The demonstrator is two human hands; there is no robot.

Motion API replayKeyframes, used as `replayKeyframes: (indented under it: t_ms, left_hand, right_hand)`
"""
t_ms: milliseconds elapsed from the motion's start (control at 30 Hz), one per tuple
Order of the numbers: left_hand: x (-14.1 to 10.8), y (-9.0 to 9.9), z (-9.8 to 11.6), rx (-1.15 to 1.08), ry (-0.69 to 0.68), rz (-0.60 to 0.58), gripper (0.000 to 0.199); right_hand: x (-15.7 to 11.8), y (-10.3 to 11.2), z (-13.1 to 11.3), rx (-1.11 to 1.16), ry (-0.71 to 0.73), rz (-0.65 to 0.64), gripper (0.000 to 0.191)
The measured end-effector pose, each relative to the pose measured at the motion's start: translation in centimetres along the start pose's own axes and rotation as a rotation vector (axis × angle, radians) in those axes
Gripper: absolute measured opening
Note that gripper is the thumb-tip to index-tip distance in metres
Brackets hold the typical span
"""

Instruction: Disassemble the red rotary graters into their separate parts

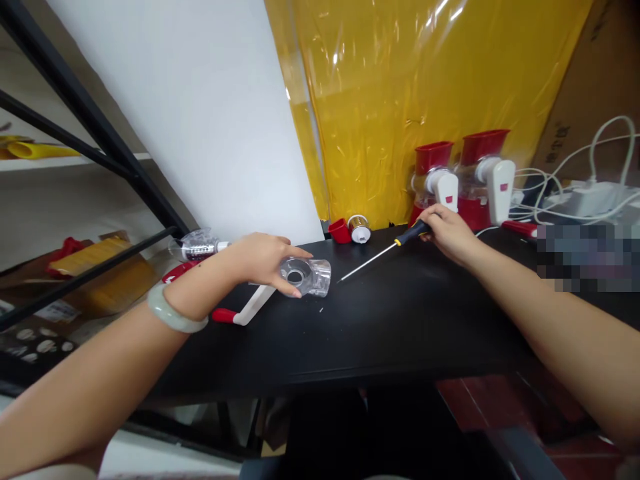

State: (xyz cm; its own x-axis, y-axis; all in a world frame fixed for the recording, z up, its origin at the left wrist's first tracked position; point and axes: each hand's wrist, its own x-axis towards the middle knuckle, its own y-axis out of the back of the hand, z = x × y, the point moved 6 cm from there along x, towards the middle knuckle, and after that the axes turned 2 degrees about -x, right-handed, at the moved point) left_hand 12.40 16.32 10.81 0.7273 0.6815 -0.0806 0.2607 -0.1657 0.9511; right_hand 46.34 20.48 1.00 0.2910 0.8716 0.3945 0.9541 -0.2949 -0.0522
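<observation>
My left hand [267, 263] grips a clear plastic grater housing [317, 277], thumb and fingers around its round opening, at the black table's left side. Partly beneath that hand lies a white crank handle [255, 305] with a red knob; whether it joins the housing is hidden. My right hand [445, 230] is closed on the dark blue and yellow grip of a screwdriver [373, 261]. Its long thin shaft slants down to the left, the tip apart from the housing. A metal grater drum [359, 229] and a red plastic piece [339, 231] sit at the table's back.
Two red-and-white rotary graters [497, 187] stand at the back right beside white cables and a power strip [595, 199]. Other grater parts [200, 247] lie at the left end of the black table [360, 333]. A black metal shelf frame [115, 153] rises at left.
</observation>
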Motion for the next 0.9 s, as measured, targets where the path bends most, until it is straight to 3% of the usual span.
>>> replayKeyframes:
  t_ms: [433,633,900]
  left_hand:
    - [5.7,0.5,4.1,0.082,-0.073,-0.133,0.070]
    - [6.5,1.3,5.1,0.233,-0.111,-0.127,0.064]
    - [5.8,2.1,3.8,0.108,-0.080,-0.095,0.050]
  right_hand:
    - [-0.8,-1.7,0.7,-0.125,-0.024,-0.119,0.006]
    - [-0.3,-1.1,0.8,-0.149,-0.006,-0.106,0.007]
    - [-0.2,-0.6,0.0,-0.173,0.011,-0.078,0.008]
